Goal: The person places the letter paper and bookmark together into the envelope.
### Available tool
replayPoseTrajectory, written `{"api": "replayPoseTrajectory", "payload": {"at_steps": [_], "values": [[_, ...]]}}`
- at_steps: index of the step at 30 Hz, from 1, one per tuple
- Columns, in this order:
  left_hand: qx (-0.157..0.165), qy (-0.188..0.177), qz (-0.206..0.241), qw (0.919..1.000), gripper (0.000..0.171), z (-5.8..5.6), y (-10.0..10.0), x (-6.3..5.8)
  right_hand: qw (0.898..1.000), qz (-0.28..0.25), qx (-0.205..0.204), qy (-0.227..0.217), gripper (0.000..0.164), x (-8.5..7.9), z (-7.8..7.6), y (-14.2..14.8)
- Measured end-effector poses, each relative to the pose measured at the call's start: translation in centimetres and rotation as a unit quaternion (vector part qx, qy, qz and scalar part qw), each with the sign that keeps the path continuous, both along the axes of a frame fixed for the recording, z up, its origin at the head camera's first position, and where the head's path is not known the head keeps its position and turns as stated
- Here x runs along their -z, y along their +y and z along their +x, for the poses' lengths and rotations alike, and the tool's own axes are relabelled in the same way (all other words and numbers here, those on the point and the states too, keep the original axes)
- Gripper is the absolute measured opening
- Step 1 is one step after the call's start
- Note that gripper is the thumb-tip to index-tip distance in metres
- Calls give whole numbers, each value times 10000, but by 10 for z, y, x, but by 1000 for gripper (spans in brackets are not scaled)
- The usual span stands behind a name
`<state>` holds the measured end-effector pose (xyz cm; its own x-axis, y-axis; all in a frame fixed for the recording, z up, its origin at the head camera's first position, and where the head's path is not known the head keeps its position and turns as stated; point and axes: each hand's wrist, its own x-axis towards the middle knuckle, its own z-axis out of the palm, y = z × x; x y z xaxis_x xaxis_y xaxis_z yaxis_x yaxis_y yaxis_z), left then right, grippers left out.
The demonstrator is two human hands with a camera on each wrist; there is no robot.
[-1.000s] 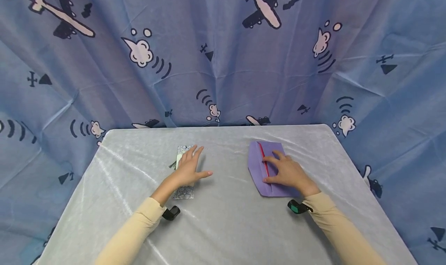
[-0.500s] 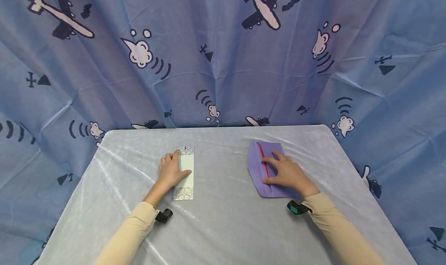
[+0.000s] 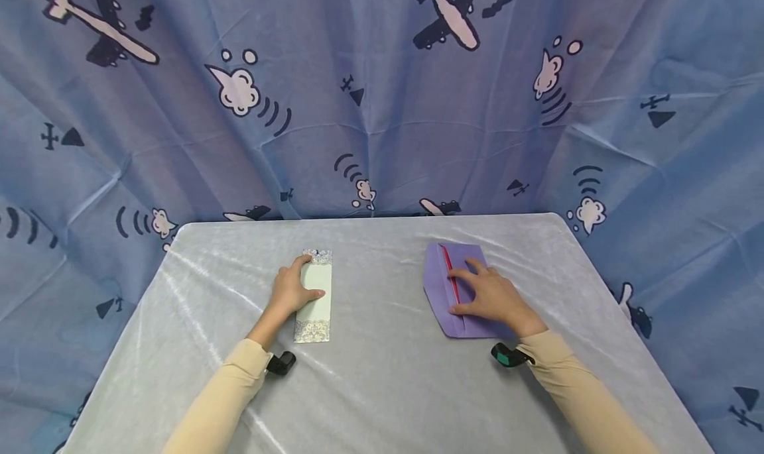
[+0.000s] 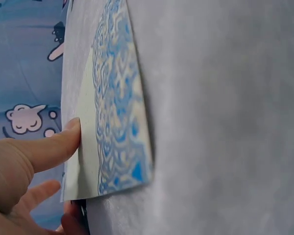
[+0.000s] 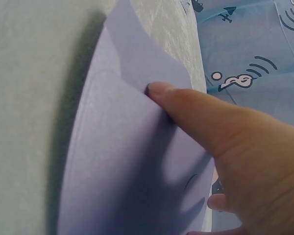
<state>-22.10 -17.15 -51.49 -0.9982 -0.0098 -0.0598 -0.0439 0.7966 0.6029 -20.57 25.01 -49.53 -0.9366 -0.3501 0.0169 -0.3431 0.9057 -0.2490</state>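
Note:
In the head view my left hand (image 3: pixel 290 291) is at the left long edge of a bookmark (image 3: pixel 315 303), a narrow pale card with patterned ends. Its thumb lies on the card's face, and the other fingers bend at the edge, as the left wrist view shows beside the blue pattern (image 4: pixel 120 98). A purple envelope (image 3: pixel 437 288) lies to the right with its flap unfolded. My right hand (image 3: pixel 492 298) holds its pocket edge, with thumb and index finger spread apart. Along that opening a red strip (image 3: pixel 447 258) shows. In the right wrist view the thumb tip hooks at the pocket edge.
A grey-white cloth (image 3: pixel 382 388) covers the table. Behind it hangs a blue curtain (image 3: pixel 382 96) with airplane prints. Each wrist wears a small black camera, one at the left (image 3: pixel 280 363) and one at the right (image 3: pixel 510 355).
My left hand has moved left from over the bookmark to its left edge, uncovering the pale middle; the green tassel on that side is now hidden. My right hand keeps its place on the envelope.

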Motion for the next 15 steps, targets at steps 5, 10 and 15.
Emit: {"api": "replayPoseTrajectory", "payload": {"at_steps": [5, 10, 15], "values": [[-25, 19, 107, 9999, 83, -1, -2, -1, 10000, 12, 18, 28, 73, -1, -1, 1], [-59, 6, 313, 9995, 77, 0, -2, -2, 10000, 29, 13, 50, 73, -1, -1, 1], [-121, -108, 871, 9961, 67, 0, -4, -2, 10000, 34, 7, 38, 73, -1, -1, 1]]}}
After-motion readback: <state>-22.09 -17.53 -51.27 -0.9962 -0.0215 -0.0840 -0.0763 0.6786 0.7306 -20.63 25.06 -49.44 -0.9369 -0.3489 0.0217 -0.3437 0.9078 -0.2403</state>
